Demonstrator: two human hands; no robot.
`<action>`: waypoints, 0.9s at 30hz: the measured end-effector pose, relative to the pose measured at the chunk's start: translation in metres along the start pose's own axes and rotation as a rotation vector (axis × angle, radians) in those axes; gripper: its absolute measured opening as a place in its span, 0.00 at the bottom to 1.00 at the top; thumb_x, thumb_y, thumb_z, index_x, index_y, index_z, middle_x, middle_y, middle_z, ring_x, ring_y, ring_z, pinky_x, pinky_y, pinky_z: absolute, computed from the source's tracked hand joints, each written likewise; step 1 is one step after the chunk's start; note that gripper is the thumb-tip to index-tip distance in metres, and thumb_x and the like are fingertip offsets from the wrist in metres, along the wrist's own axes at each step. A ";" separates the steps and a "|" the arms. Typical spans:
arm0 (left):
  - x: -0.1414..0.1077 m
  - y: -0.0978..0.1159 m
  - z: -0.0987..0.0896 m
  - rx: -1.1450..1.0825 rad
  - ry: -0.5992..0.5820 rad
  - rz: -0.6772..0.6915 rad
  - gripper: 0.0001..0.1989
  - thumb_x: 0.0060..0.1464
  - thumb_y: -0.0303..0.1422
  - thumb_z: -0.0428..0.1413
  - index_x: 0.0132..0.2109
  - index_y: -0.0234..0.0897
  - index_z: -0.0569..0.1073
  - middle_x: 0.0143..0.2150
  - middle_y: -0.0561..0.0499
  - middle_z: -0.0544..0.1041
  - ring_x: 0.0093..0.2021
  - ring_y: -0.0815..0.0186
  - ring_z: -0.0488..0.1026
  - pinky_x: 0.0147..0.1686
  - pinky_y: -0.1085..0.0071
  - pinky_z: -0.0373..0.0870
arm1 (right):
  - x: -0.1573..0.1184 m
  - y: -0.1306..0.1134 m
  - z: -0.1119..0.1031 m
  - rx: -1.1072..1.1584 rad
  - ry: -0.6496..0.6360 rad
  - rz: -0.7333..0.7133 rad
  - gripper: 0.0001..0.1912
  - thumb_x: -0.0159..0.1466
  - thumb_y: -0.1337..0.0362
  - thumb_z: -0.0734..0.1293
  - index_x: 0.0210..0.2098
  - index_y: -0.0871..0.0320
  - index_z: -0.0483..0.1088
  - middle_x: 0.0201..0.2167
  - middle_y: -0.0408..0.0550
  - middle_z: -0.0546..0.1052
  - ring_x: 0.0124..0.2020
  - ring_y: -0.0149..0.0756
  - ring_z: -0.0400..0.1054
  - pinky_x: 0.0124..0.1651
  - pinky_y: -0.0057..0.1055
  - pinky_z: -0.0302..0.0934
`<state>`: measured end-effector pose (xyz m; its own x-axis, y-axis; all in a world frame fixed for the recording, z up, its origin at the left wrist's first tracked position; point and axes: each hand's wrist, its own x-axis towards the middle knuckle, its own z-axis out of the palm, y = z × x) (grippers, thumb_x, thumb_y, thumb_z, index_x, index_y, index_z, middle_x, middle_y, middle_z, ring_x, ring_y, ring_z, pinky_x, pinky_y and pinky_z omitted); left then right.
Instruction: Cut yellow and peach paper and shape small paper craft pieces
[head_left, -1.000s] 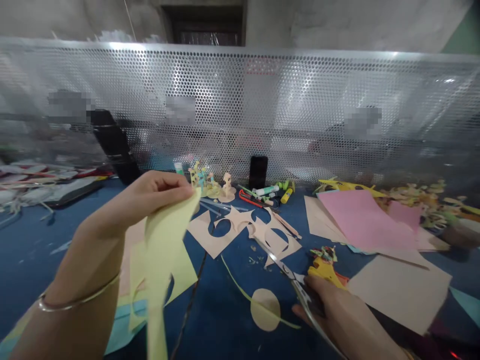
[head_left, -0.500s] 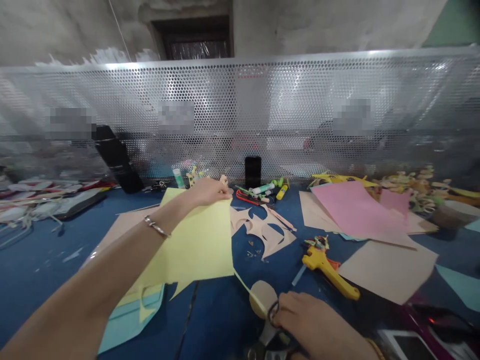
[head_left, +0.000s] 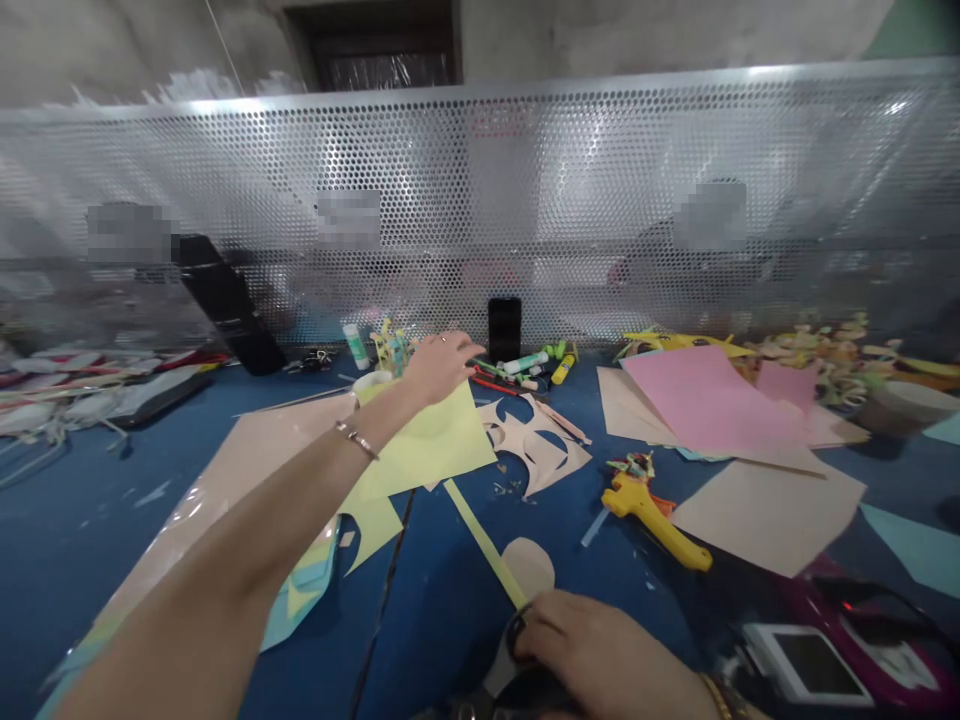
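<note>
Yellow sheet (head_left: 442, 440) is lying on the bench (head_left: 442, 590), L hand (head_left: 442, 365) hovering over its far edge w/ fingers loosely extended, gripping nothing visible. R hand (head_left: 589, 640) is gripping scissors (head_left: 501, 672) by a handle loop, just beside a yellow strip (head_left: 480, 540); blades aren't showing clearly. Phone (head_left: 505, 328) is standing against the perforated panel (head_left: 585, 190), prob. to save bench space.

The sheet (head_left: 442, 440) and strip (head_left: 483, 540) are pale yellow — the glue gun (head_left: 657, 522) brighter yellow, the table (head_left: 435, 620) blue.
</note>
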<state>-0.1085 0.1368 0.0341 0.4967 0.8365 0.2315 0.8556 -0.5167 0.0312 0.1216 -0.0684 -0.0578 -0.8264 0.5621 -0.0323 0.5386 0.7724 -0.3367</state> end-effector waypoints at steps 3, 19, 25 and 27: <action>-0.036 0.031 0.008 -0.179 -0.217 0.148 0.15 0.58 0.42 0.54 0.48 0.41 0.74 0.47 0.50 0.76 0.45 0.62 0.73 0.43 0.69 0.68 | -0.005 -0.001 -0.017 0.127 0.033 0.092 0.13 0.56 0.59 0.72 0.40 0.54 0.72 0.37 0.43 0.76 0.37 0.38 0.72 0.38 0.29 0.64; -0.106 0.069 0.032 -0.542 -0.487 0.268 0.08 0.45 0.31 0.65 0.36 0.43 0.79 0.39 0.53 0.71 0.38 0.66 0.72 0.37 0.75 0.66 | -0.008 -0.006 -0.007 -0.026 -0.050 0.083 0.20 0.51 0.62 0.75 0.42 0.56 0.72 0.39 0.47 0.76 0.36 0.41 0.73 0.34 0.32 0.68; -0.104 0.073 0.031 -0.558 -0.504 0.257 0.03 0.44 0.29 0.65 0.30 0.41 0.78 0.38 0.53 0.72 0.35 0.68 0.71 0.32 0.76 0.65 | -0.004 -0.004 -0.004 -0.108 -0.110 0.072 0.20 0.51 0.59 0.75 0.41 0.59 0.72 0.39 0.49 0.76 0.34 0.44 0.74 0.30 0.33 0.69; -0.103 0.071 0.025 -0.560 -0.480 0.227 0.03 0.45 0.29 0.63 0.31 0.40 0.78 0.35 0.54 0.73 0.33 0.68 0.71 0.31 0.77 0.64 | -0.004 -0.004 -0.004 -0.107 -0.114 0.081 0.20 0.50 0.58 0.75 0.40 0.59 0.73 0.38 0.48 0.76 0.34 0.44 0.74 0.31 0.34 0.69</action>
<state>-0.0955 0.0187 -0.0123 0.7696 0.6200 -0.1523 0.5872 -0.5938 0.5501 0.1237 -0.0727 -0.0527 -0.7895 0.5914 -0.1642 0.6137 0.7564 -0.2264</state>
